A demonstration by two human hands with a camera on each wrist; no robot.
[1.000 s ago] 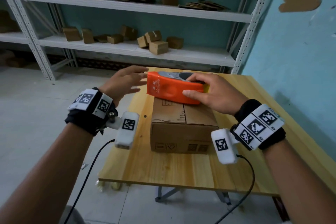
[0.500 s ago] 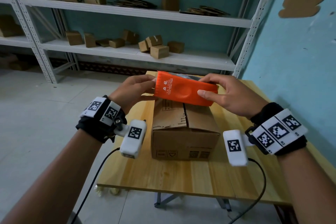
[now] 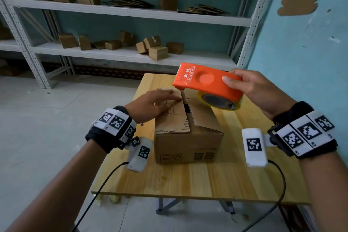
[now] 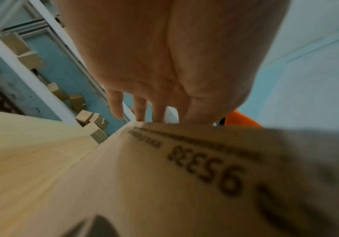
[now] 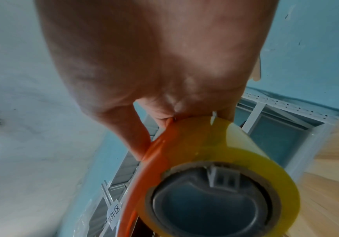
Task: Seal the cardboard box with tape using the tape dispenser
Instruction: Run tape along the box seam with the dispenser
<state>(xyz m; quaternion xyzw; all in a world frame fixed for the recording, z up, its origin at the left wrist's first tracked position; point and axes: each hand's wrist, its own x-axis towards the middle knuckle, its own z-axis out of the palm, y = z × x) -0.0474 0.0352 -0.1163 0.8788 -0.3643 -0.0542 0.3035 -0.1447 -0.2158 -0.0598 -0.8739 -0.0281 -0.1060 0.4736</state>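
My right hand (image 3: pixel 258 90) grips the dispenser (image 3: pixel 207 83) at two o'clock of the box (image 3: pixel 188 137) (flaps ajar), my left hand (image 3: pixel 150 103) lying flat on it.

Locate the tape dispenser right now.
Head view: the orange tape dispenser is held in the air by the right hand, above the far right of the cardboard box, not touching it.

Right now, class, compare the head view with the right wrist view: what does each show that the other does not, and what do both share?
Only the head view shows the cardboard box, its flaps still gapped, with the left hand flat on it. Only the right wrist view shows the grey hub inside the tape roll close up. Both show the right hand gripping the orange tape dispenser.
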